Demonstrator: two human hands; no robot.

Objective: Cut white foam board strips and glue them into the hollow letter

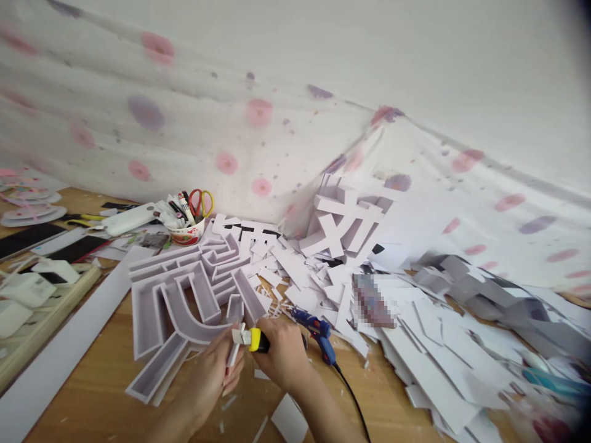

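My left hand (210, 369) holds a small strip of white board (233, 355) upright between thumb and fingers. My right hand (282, 351) is wrapped round a black-and-yellow tool that looks like a utility knife (255, 340). Its pale front end meets or overlaps the top of the strip; whether it is cutting cannot be made out. Just beyond my left hand lies a large white open-topped character (198, 332) built from upright board walls. A blue hot glue gun (318, 332) rests to the right of my right hand, its black cord running toward me.
Loose white scraps (295, 264) lie behind the glue gun, and stacked white sheets (429, 369) cover the right side. Another white built character (346, 221) leans at the back. A pen cup (187, 234) with scissors stands back left, near a power strip (55, 320).
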